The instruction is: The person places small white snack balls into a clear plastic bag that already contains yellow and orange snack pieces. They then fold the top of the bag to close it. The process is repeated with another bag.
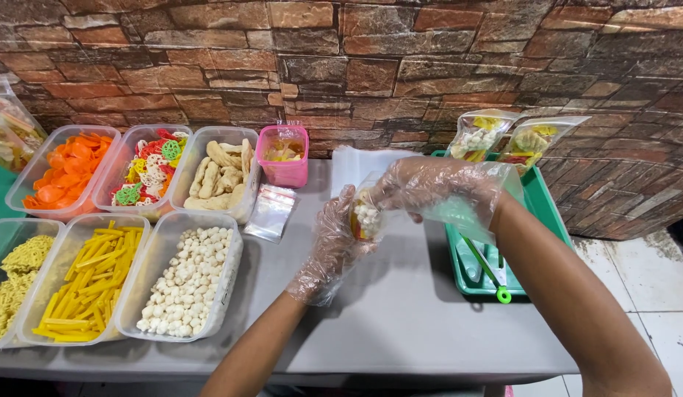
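the person stands at a grey table (371, 316) set against a stone wall (444, 66), both hands in thin clear plastic gloves. the left hand (334, 246) and the right hand (429, 187) are both closed on a small clear bag (366, 215) filled with white balls and a few yellow and orange pieces. the left hand grips it from below and the side, the right hand grips it from above. the bag is held in the air over the middle of the table, just left of a green tray (547, 213).

two filled, sealed bags (503, 140) lean upright at the far end of the green tray, against the wall. inside the tray lies a green-handled tool (492, 276), partly hidden by the right forearm.

on the left side of the table sit clear tubs in two rows. the near row holds yellow netted crackers (14, 283), yellow sticks (88, 283) and white balls (187, 283). the far row holds orange chips (66, 170), mixed-colour wheels (146, 173) and pale tan pieces (220, 180). beside that row stands a pink tub (284, 163) with some yellow bits inside. a stack of empty little bags (271, 212) lies flat on the table just in front of the pink tub, and a bigger pile of clear plastic (356, 165) lies near the wall behind the hands.
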